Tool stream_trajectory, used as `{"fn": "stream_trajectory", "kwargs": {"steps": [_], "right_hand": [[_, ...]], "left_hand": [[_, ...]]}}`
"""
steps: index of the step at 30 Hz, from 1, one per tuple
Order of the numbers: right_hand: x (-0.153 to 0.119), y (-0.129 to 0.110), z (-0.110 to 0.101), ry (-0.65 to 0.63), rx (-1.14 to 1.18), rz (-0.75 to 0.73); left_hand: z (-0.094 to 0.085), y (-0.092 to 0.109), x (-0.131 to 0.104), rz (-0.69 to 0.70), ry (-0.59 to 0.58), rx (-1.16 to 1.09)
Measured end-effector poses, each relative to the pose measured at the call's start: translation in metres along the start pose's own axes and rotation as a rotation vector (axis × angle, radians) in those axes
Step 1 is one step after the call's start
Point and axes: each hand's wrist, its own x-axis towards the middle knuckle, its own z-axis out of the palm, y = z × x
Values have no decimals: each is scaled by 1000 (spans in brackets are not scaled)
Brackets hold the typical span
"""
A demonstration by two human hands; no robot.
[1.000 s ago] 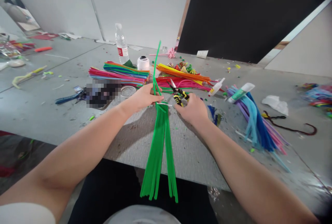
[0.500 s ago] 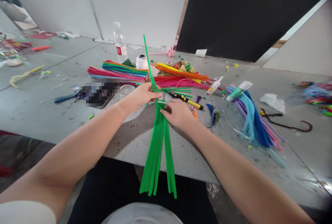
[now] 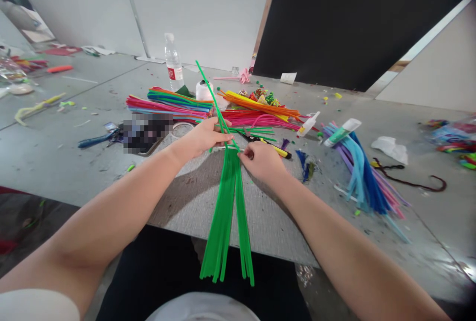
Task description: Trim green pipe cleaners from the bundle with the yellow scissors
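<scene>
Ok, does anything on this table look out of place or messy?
Yes, mildly: a crumpled white scrap lies at the right, like litter, and a tube rests across blue and purple stems that fan out unevenly. The green stems split into two groups, perhaps deliberately.

We have gaps on the near side, with clutter blocking the far side.
Reading the clock from the green stems (image 3: 226, 202), we can pass over bare bench (image 3: 273, 219) at eight and between four and five, inside both forearms (image 3: 145, 192). One stem juts toward eleven; beyond it, coloured bundles (image 3: 171, 105) and an upright bottle (image 3: 173, 66) obstruct. Pliers (image 3: 281, 151) lie just past the right grip (image 3: 255, 152), near three; blue-purple strands (image 3: 374, 185) spread farther out.
</scene>
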Motion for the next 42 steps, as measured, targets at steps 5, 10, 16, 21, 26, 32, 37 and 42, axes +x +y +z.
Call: {"fn": "stream_trajectory", "kwargs": {"steps": [5,10,16,21,26,32,37,42], "right_hand": [[-2,-3,0,94,391,-39],[-2,-7,7,38,683,27],[-3,-5,11,98,678,-2],[-4,-9,6,230,489,-144],[-4,-17,3,223,332,-181],[-6,-18,4,74,265,20],[-6,-16,2,-90,31,-8],[-6,-15,2,-90,17,-24]], "left_hand": [[-3,-6,-1,-13,-195,46],[-4,-11,1,-18,-235,40],[-3,-10,0,-25,-225,20],[1,-6,-3,-64,-207,-17],[1,0,-5,-81,-242,41],[-23,-1,9,64,39,480],[-40,-2,19,104,233,650],[-40,2,16,105,300,982]]}}
